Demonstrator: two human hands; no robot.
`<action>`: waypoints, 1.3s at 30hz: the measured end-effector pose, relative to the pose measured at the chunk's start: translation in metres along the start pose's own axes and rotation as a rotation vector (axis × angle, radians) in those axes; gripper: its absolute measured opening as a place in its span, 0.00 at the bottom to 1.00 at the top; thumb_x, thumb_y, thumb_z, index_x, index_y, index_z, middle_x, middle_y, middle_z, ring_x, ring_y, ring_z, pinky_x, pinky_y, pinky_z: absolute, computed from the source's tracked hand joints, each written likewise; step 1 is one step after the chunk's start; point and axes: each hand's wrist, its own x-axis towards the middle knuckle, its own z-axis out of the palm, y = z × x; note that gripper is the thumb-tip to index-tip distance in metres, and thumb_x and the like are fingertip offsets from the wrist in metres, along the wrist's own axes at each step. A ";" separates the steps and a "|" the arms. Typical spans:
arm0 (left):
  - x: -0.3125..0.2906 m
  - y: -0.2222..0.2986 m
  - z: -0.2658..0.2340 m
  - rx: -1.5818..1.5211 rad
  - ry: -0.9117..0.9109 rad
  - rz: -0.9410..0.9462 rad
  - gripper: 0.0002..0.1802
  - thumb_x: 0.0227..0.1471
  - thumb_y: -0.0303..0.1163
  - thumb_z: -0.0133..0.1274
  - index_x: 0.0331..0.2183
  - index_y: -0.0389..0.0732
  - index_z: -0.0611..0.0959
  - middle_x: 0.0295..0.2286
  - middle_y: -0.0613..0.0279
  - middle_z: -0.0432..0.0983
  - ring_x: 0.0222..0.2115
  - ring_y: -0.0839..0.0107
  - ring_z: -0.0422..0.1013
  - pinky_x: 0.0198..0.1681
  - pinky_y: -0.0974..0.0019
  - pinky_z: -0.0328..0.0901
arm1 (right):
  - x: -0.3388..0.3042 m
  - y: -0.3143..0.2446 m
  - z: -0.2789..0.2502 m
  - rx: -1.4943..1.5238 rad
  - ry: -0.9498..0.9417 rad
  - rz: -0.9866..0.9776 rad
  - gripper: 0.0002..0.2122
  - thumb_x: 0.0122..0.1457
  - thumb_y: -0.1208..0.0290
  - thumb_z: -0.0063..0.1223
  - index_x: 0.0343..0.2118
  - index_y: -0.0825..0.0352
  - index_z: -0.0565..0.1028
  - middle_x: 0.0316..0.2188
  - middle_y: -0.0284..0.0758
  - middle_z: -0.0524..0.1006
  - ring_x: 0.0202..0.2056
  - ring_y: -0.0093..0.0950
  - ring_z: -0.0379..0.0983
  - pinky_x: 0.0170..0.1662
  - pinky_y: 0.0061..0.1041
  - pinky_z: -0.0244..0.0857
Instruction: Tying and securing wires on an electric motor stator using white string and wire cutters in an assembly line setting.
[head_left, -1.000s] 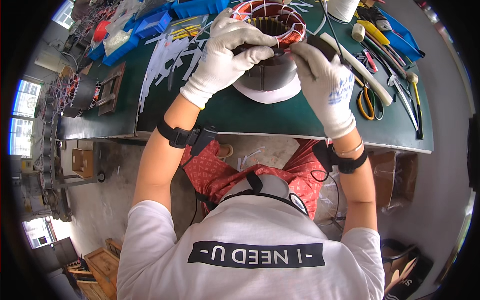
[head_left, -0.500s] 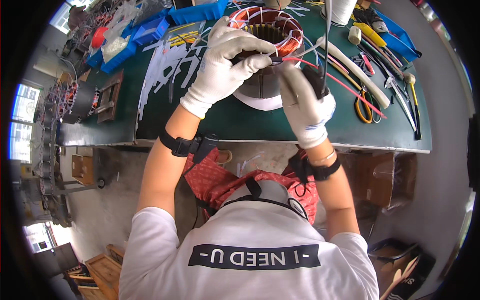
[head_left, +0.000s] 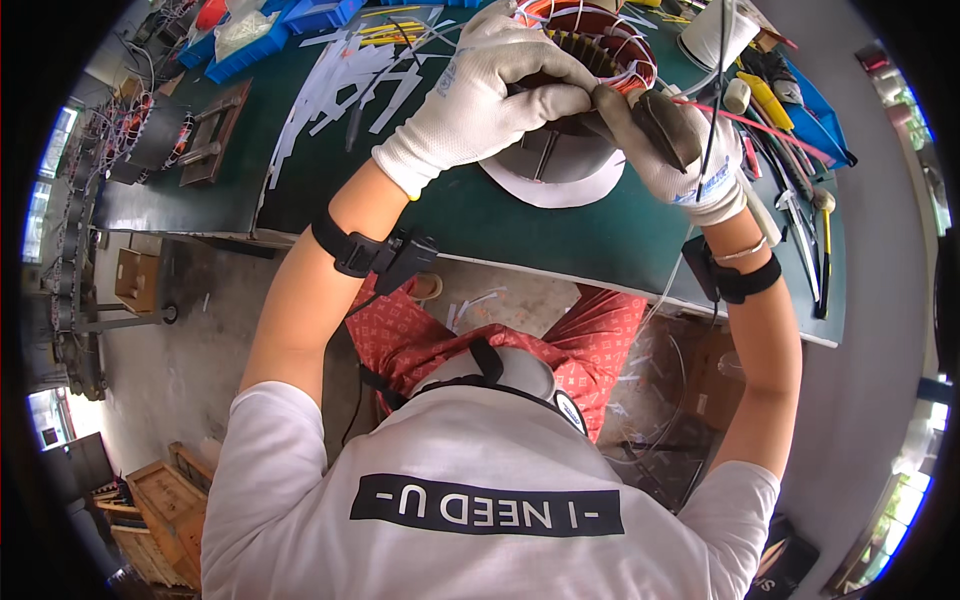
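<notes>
My left hand (head_left: 510,85), in a white knit glove with dark-stained fingers, is closed in a pinch in front of the stator. The wire it pinches is hidden by its fingers. My right hand (head_left: 670,145), gloved alike, has curled fingers that meet the left fingertips; what lies between them is hidden. A thin red wire (head_left: 770,128) runs out to the right from behind my right hand. The stator's ring of copper windings (head_left: 640,60), tied with white lacing, rises behind both hands. Its grey body (head_left: 535,160) stands on a white round base (head_left: 565,195).
White paper strips (head_left: 310,110) and yellow sleeves (head_left: 390,32) lie left on the green table (head_left: 420,225). To the right are a white spool (head_left: 720,35), calipers (head_left: 800,235), a yellow-handled hammer (head_left: 824,230) and a blue tray (head_left: 820,120). A grey cable (head_left: 718,90) hangs beside my right hand.
My view has shifted, so the bench sits higher and the stator further right. My right hand has come up to the left fingertips, and the dark-sleeved wire end is now hidden.
</notes>
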 end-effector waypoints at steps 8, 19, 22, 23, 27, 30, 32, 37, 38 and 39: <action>0.001 -0.001 -0.007 -0.085 -0.024 -0.007 0.09 0.45 0.36 0.66 0.32 0.48 0.86 0.33 0.70 0.80 0.40 0.71 0.72 0.57 0.59 0.55 | -0.001 0.009 0.011 0.061 0.051 -0.042 0.23 0.42 0.71 0.58 0.47 0.53 0.78 0.34 0.27 0.77 0.17 0.19 0.66 0.15 0.20 0.63; -0.005 -0.001 -0.002 -0.076 -0.017 -0.035 0.10 0.38 0.31 0.69 0.29 0.48 0.86 0.33 0.69 0.80 0.40 0.71 0.72 0.60 0.55 0.51 | -0.001 -0.010 0.004 0.149 -0.036 0.204 0.20 0.43 0.70 0.58 0.43 0.49 0.79 0.40 0.28 0.79 0.24 0.25 0.76 0.19 0.24 0.68; -0.006 0.003 0.000 -0.058 0.029 -0.042 0.09 0.39 0.28 0.68 0.28 0.47 0.85 0.32 0.68 0.80 0.38 0.70 0.71 0.55 0.58 0.57 | -0.013 -0.042 -0.013 0.353 0.029 0.332 0.17 0.45 0.73 0.63 0.42 0.57 0.79 0.32 0.33 0.80 0.26 0.29 0.77 0.24 0.26 0.70; -0.006 0.004 0.001 -0.044 0.035 -0.041 0.09 0.39 0.27 0.68 0.27 0.47 0.85 0.33 0.68 0.79 0.39 0.69 0.71 0.53 0.59 0.59 | -0.015 -0.054 -0.018 0.446 0.136 0.365 0.17 0.45 0.74 0.64 0.41 0.59 0.80 0.30 0.34 0.80 0.25 0.29 0.77 0.24 0.26 0.69; -0.006 0.006 0.002 -0.021 0.033 -0.086 0.09 0.40 0.26 0.67 0.28 0.46 0.85 0.33 0.66 0.80 0.40 0.68 0.71 0.51 0.62 0.61 | -0.013 -0.109 -0.026 0.584 0.204 0.982 0.15 0.50 0.79 0.63 0.42 0.66 0.79 0.26 0.35 0.77 0.22 0.23 0.73 0.25 0.19 0.66; -0.006 0.007 0.003 -0.034 0.037 -0.095 0.08 0.40 0.26 0.66 0.27 0.46 0.85 0.33 0.66 0.80 0.40 0.68 0.71 0.51 0.61 0.61 | -0.011 -0.118 -0.024 1.142 0.449 1.674 0.20 0.59 0.77 0.57 0.55 0.73 0.70 0.32 0.27 0.72 0.31 0.14 0.65 0.35 0.15 0.63; -0.005 0.007 0.003 -0.027 0.039 -0.098 0.07 0.40 0.27 0.66 0.27 0.46 0.85 0.33 0.67 0.80 0.40 0.68 0.71 0.55 0.58 0.58 | -0.012 -0.108 -0.021 1.110 0.579 1.655 0.23 0.60 0.77 0.55 0.58 0.75 0.66 0.37 0.28 0.71 0.36 0.14 0.64 0.39 0.14 0.62; -0.004 0.008 0.003 -0.029 0.037 -0.097 0.07 0.39 0.27 0.66 0.26 0.46 0.85 0.33 0.67 0.80 0.40 0.69 0.71 0.61 0.52 0.51 | -0.024 -0.074 -0.015 1.363 0.613 1.557 0.20 0.60 0.74 0.57 0.56 0.70 0.71 0.38 0.29 0.75 0.36 0.14 0.68 0.39 0.15 0.65; -0.004 0.008 0.003 -0.027 0.043 -0.092 0.07 0.39 0.27 0.66 0.26 0.46 0.85 0.33 0.67 0.80 0.40 0.68 0.71 0.61 0.52 0.51 | -0.027 -0.069 -0.014 1.271 0.514 1.461 0.18 0.60 0.73 0.58 0.53 0.70 0.73 0.37 0.29 0.75 0.36 0.15 0.68 0.39 0.16 0.65; -0.003 0.008 0.003 -0.023 0.047 -0.084 0.07 0.39 0.27 0.66 0.26 0.46 0.85 0.33 0.67 0.80 0.40 0.68 0.71 0.61 0.52 0.51 | -0.030 -0.066 -0.013 1.196 0.424 1.392 0.15 0.60 0.71 0.59 0.48 0.71 0.76 0.37 0.30 0.76 0.36 0.16 0.69 0.39 0.17 0.65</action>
